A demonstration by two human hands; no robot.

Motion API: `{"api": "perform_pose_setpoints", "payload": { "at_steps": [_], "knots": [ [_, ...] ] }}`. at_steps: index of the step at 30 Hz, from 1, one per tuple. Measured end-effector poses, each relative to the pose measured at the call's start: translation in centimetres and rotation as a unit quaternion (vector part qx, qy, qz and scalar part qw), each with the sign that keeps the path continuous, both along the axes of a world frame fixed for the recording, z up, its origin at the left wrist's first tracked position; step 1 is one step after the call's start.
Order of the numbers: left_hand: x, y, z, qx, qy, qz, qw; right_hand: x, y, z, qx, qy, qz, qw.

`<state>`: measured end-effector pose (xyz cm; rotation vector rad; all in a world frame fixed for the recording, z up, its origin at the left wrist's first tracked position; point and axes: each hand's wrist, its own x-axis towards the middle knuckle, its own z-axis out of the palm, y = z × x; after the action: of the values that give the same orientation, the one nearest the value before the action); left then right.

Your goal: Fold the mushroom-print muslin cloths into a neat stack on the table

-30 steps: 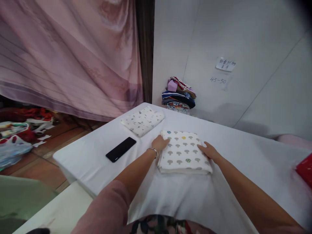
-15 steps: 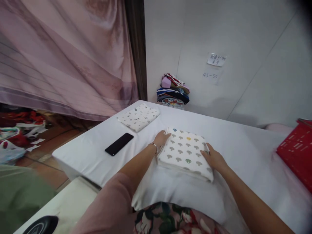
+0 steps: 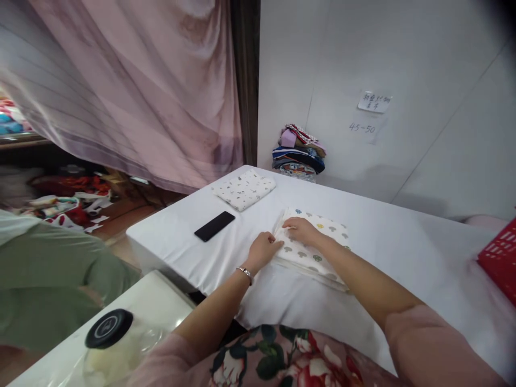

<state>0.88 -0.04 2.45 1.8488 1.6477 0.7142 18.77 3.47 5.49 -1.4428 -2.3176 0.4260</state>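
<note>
A white folded cloth [image 3: 300, 252] with grey, yellow, blue and green mushroom prints lies on the white-covered table in front of me. My left hand [image 3: 263, 250] is at its left edge, thumb and fingertips brought together on the border. Across the top of the cloth reaches my right hand [image 3: 301, 230], palm down, with its fingers stretched over the left part of the print. Farther back to the left is another folded white cloth [image 3: 245, 189] with small dark prints. A black phone [image 3: 214, 226] rests between that cloth and my left forearm.
A red basket [image 3: 500, 258] stands at the table's right side. Several folded fabrics [image 3: 299, 150] are stacked at the far edge by the wall. At lower left, a black-lidded container [image 3: 109, 329] sits on a white surface, beside a person in green clothing [image 3: 52, 285].
My right hand has moved from the cloth's right edge to its upper left. My left hand has slid down the left edge toward me. The view has shifted left.
</note>
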Motion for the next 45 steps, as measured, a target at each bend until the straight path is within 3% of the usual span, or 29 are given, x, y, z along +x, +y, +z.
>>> {"api": "perform_pose_setpoints", "payload": {
  "at_steps": [4,12,18,24,33,45],
  "knots": [
    [0.5,-0.1,0.3,0.0,0.017,0.01,1.0,-1.2,1.9,0.4,-0.008,-0.137,0.069,0.988],
    [1.0,-0.6,-0.3,0.083,-0.012,0.001,0.996,-0.5,2.9,0.7,-0.005,-0.194,0.148,0.97],
    [0.8,-0.8,-0.7,0.09,0.008,0.007,0.996,-0.6,3.2,1.0,0.025,-0.2,0.18,0.963],
    [0.6,-0.9,-1.4,0.075,-0.042,0.019,0.996,0.0,4.2,1.4,-0.016,-0.186,0.197,0.963],
    [0.1,-0.3,-2.2,0.004,-0.103,0.039,0.994,-1.4,5.8,-0.6,-0.002,-0.142,0.201,0.969],
    [-0.1,0.4,-1.3,-0.033,-0.019,0.043,0.998,-1.6,5.7,-0.1,-0.012,-0.173,0.206,0.963]
  ]
}}
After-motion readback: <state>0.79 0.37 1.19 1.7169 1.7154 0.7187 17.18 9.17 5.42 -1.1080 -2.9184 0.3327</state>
